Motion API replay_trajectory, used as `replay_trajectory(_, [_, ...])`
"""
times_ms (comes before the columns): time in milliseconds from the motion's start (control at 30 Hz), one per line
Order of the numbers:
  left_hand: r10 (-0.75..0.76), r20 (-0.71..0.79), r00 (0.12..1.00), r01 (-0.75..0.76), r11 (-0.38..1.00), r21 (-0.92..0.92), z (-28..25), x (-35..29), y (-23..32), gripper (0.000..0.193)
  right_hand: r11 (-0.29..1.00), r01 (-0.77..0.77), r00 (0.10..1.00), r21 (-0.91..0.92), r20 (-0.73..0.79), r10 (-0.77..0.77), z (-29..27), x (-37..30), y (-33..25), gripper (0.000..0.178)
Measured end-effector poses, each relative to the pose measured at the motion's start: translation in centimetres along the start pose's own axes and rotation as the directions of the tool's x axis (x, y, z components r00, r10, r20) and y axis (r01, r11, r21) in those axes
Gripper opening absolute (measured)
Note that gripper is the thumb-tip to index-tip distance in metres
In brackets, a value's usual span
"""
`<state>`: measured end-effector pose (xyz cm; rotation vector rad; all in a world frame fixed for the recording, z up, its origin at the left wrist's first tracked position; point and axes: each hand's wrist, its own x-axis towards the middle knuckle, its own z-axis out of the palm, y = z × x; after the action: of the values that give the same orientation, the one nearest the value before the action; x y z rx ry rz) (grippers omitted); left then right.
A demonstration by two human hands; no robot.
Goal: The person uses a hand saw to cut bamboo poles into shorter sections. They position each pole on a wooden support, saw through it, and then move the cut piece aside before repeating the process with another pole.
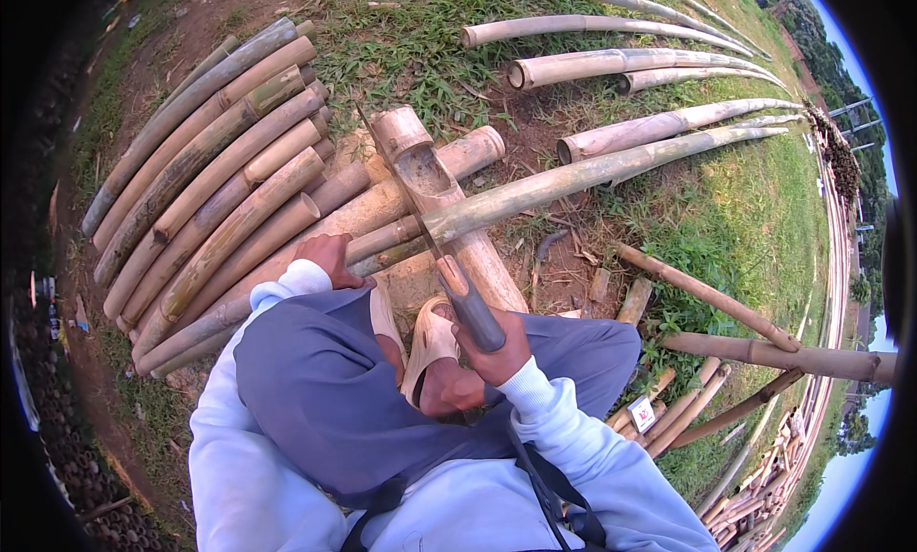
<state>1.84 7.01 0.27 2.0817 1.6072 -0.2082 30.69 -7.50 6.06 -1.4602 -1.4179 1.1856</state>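
My right hand (497, 348) is closed round the dark handle of a handsaw (475, 308). Its long thin blade slants up and away to the left, meeting a long bamboo pole (535, 186) at about my feet. That pole lies across a thick, notched bamboo log (427, 170), with its far length running off to the right. Close to the pole's left end, my left hand (330, 259) has its fingers curled onto the bamboo, left of the blade. Both my sandalled feet (432, 347) are below the pole; whether the blade has cut into it cannot be made out.
A row of cut bamboo lengths (215, 160) lies at left. Several long bamboo poles (611, 67) stretch away at far right over grass. A bamboo frame (764, 351) stands at right, above shorter pieces (683, 414) and a small white card (641, 414).
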Motion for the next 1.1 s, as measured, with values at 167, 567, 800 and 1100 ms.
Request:
replay_trajectory(167, [-0.05, -0.066, 0.997, 0.043, 0.994, -0.097, 0.3, -0.7, -1.6, 0.08, 1.0, 0.015, 1.0, -0.01, -0.007, -0.015, 0.1, -0.9, 0.7, 0.013])
replay_trajectory(567, [0.065, -0.494, 0.867, -0.088, 0.996, -0.023, 0.8, -1.9, -5.8, 0.053, 0.998, -0.007, 1.0, -0.056, 0.003, 0.008, 0.2, -1.3, 0.6, 0.025])
replay_trajectory(800, [-0.089, -0.15, 0.985, 0.098, 0.994, 0.05, 5.7, -4.1, -7.2, 0.06, 0.998, 0.023, 1.0, -0.063, 0.003, -0.023, 0.4, -1.2, -0.1, 0.016])
replay_trajectory(1100, [-0.157, -0.059, 0.986, 0.162, 0.982, 0.101, 5.0, -2.6, -5.6, 0.058, 0.996, -0.006, 1.0, -0.086, -0.005, 0.005, 0.2, -0.9, 0.4, 0.014])
